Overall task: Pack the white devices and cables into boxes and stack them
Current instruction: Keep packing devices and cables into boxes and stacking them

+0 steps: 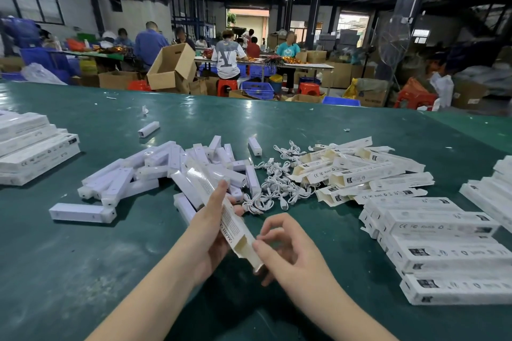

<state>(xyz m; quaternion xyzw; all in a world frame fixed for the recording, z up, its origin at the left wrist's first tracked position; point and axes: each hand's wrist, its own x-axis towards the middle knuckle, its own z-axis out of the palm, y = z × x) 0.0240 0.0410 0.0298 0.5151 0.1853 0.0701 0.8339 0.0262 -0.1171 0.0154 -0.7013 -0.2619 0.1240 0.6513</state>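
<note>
My left hand (213, 230) grips a long white box (221, 207), tilted with its open end toward me. My right hand (288, 249) pinches the box's open end flap (256, 256) between thumb and fingers. Behind lies a heap of white bar-shaped devices (171, 171) in clear wrap. A tangle of white cables (277, 185) sits to the right of that heap. Empty open boxes (357, 171) are piled further right. Closed boxes are stacked at the right (443, 246) and at the far left (33, 152).
All of this sits on a green table (83, 257). One device (81, 212) lies apart at the left front, another (148, 129) farther back. More boxes (496, 191) are at the right edge. People work at tables beyond, among cardboard cartons (171, 68).
</note>
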